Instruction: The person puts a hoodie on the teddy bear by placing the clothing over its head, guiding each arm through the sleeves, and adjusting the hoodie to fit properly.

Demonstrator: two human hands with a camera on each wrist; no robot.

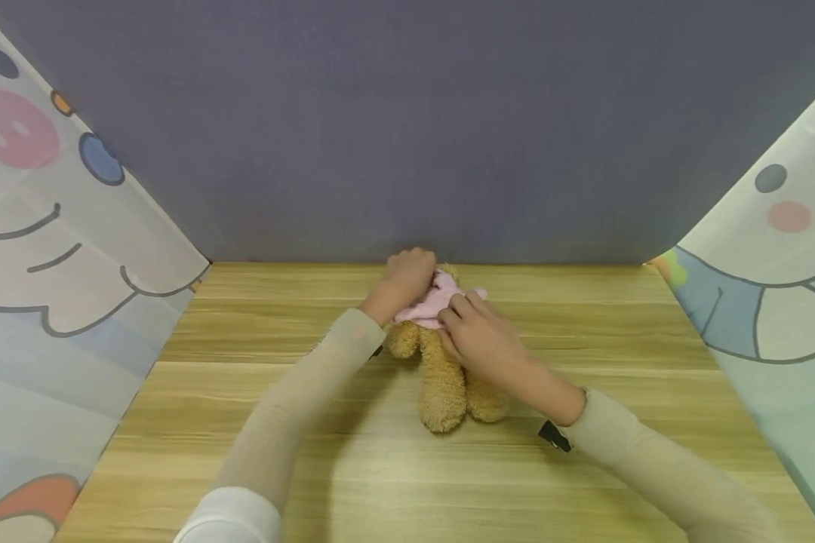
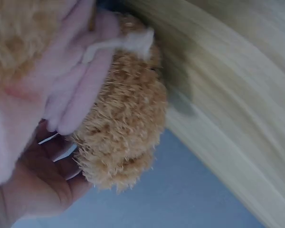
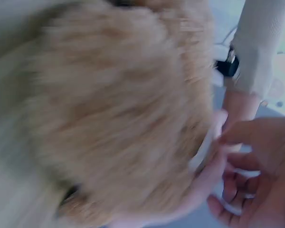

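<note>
A plush toy [image 1: 443, 385] with curly tan fur lies near the back of the table, its legs toward me. It wears a pink garment [image 1: 437, 302], bunched around its body. My left hand [image 1: 410, 273] grips the garment at the far left side; in the left wrist view its fingers pass behind the pink cloth, partly hidden. A white cord [image 2: 135, 42] hangs over the fur there. My right hand [image 1: 485, 339] is over the toy's right side, and in the right wrist view thumb and finger pinch the garment's edge [image 3: 211, 171].
The wood-grain table [image 1: 407, 483] ends at a grey wall [image 1: 407, 136] just behind the toy. Panels with cartoon prints stand on the left [image 1: 61, 264] and right [image 1: 788, 302]. A black strap end [image 1: 555, 436] sticks out at my right cuff.
</note>
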